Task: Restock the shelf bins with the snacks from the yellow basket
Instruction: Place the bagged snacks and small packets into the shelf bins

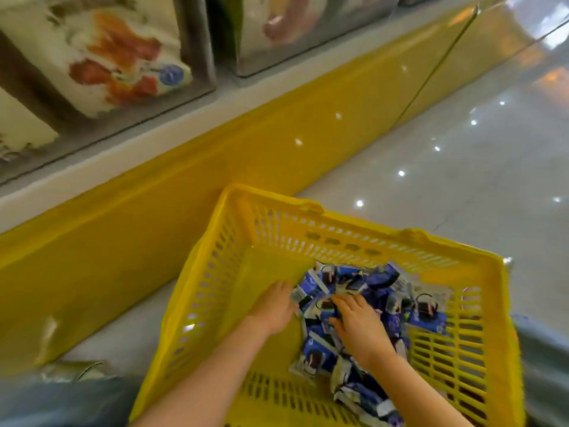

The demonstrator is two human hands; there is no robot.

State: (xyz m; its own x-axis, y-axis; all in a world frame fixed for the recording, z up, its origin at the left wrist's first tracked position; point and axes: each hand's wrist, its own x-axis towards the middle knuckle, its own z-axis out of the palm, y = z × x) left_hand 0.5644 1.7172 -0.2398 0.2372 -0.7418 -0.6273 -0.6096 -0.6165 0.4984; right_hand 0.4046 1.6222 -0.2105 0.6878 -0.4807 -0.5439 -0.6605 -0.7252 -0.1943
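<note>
Both forearms stretch in from the bottom edge, down into the yellow basket (197, 272), which sits on the glossy floor (462, 180) right in front of the person. Blue-grey fabric (61, 399) shows at the lower corners either side of the basket.

Inside, the snack packets (378, 288), blue and purple with white edges, are heaped toward the basket's right half, and bare yellow base shows on the left. The right hand (360, 326) is on top of the heap, fingers bent down and digging in, gripping a bunch of packets. The left hand (274, 306) lies low beside the pile, its fingertips touching the pile's left edge; whether it has hold of anything I cannot tell, since the fingertips are blurred and partly hidden.

Up beyond the basket runs the shelf's yellow plinth (215, 155), close to the basket's far corner, with a pale ledge (172, 134) above it. On that ledge stand the clear shelf bins (200, 66), the left one holding white bags (101, 57) printed in orange and red. Everything up there is soft with blur.
</note>
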